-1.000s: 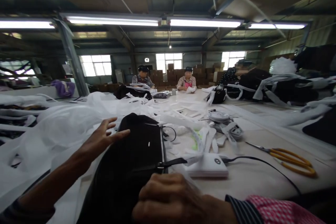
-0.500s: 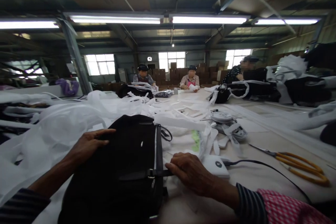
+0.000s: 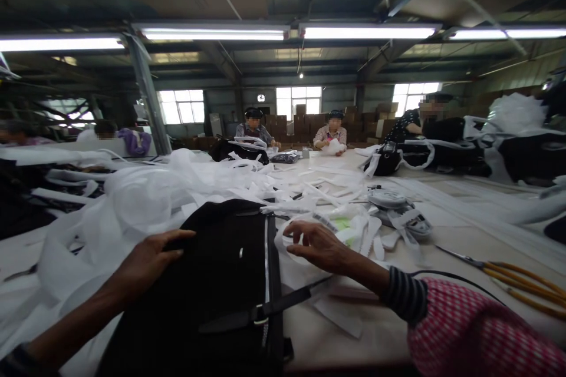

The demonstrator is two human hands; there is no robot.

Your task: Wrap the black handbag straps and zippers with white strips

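A black fabric bag (image 3: pixel 212 265) lies in front of me, with a zipper (image 3: pixel 267 265) along its right side. Across that side runs a black strap (image 3: pixel 287 301) through a metal buckle (image 3: pixel 260 314), its free end stretching out to the right. My left hand (image 3: pixel 157 256) rests on the bag's left edge, fingers extended and thumb apart. Beyond the strap, my right hand (image 3: pixel 316 246) hovers beside the zipper edge, over white wrapping material (image 3: pixel 294 271). Its fingers are curved with a gap to the thumb, and nothing shows between them.
Orange-handled scissors (image 3: pixel 522 283) lie at the right. White foam strips (image 3: pixel 145 194) heap up on the left. A bundle of white straps (image 3: pixel 398 212) sits right of centre. Co-workers (image 3: pixel 333 132) work across the table, near more black bags (image 3: pixel 236 150).
My right hand has let go of the strap and moved up and away from it; the strap now lies extended to the right. My left hand stays on the bag. The view has shifted slightly.
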